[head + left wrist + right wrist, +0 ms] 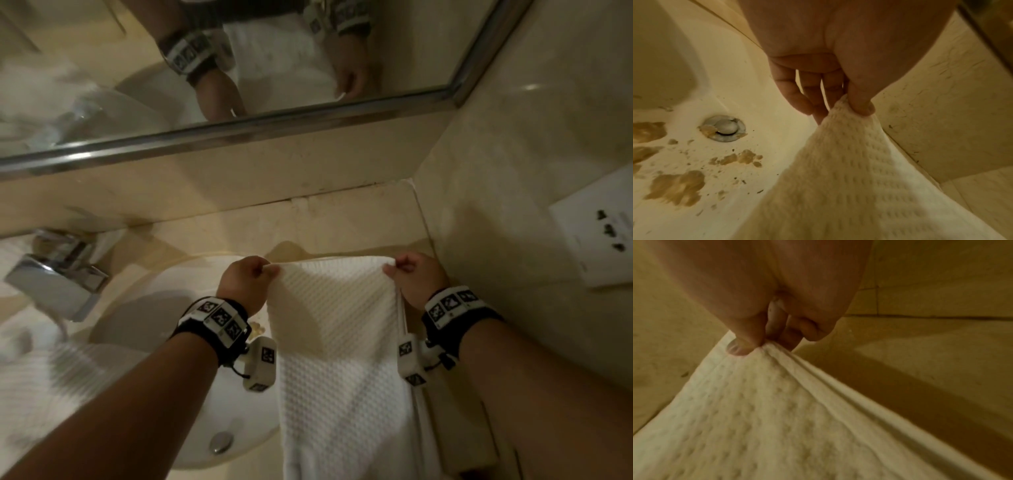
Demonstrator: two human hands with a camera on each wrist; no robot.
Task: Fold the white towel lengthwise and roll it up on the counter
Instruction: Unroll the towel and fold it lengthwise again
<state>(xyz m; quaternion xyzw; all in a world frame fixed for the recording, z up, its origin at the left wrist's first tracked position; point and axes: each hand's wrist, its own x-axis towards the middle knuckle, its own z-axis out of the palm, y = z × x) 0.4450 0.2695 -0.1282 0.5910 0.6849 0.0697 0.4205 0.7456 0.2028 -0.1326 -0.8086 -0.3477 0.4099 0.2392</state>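
A white waffle-weave towel [339,342] hangs stretched between my two hands above the beige counter [370,222], its lower part running off the bottom of the head view. My left hand [245,279] pinches the towel's far left corner over the sink's rim; in the left wrist view the thumb and fingers [861,105] clamp the corner of the towel [849,178]. My right hand [412,274] pinches the far right corner near the side wall. In the right wrist view the thumb [742,345] presses the towel [766,410], whose layered edges show beside it.
A white sink [164,329] with a metal drain [221,442] lies under my left arm, stained brown [678,186] in the left wrist view. A chrome faucet [58,274] stands at left. A mirror [222,68] runs along the back; a wall socket plate [603,233] is at right.
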